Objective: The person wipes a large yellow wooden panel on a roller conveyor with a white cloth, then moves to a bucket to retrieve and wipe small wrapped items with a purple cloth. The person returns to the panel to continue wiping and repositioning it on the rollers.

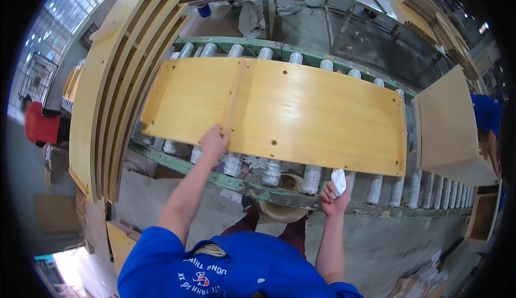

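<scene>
Apparently mid-wipe, left hand (214, 141) gripped panel (317, 118), right hand (333, 202) clutched cloth (338, 182) by conveyor's near edge (161, 157); continuing likely needed bracing

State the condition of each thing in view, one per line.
Wooden panel, flat on rollers
Rollers, wrapped in clear film
Divider, raised on the panel
Left hand, curled at divider's near end
Right hand, closed on white cloth
White cloth, bunched
Boards at left, stacked

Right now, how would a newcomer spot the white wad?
Find the green-framed roller conveyor bearing a long yellow wooden panel. At the panel's near edge, the right hand holds the white wad. It's small and crumpled, unlike the long rollers nearby.
</scene>
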{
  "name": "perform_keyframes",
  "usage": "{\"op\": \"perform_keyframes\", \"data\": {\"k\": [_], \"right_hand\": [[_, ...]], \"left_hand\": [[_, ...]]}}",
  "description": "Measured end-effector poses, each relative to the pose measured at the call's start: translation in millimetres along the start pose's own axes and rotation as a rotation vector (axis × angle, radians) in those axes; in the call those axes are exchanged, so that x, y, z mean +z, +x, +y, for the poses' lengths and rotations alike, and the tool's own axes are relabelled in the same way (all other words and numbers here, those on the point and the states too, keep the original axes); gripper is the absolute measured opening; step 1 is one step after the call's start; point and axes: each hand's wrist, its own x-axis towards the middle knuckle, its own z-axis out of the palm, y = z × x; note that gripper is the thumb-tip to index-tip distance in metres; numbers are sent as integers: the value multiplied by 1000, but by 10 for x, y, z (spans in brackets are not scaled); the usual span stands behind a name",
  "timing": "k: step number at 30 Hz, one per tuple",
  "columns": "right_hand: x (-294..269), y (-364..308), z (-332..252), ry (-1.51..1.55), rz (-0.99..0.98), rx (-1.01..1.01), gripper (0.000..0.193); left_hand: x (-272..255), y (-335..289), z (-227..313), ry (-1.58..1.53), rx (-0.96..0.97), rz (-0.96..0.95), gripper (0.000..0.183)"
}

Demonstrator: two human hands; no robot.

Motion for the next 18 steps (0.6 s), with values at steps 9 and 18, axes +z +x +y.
{"op": "perform_keyframes", "data": {"k": [9,18], "right_hand": [[830,1751,958,-357,29,-253,24],[1153,3199,1052,-1071,387,-925,30]], "left_hand": [[2,214,-108,-142,490,-49,29],[220,334,65,19,487,75,41]]}}
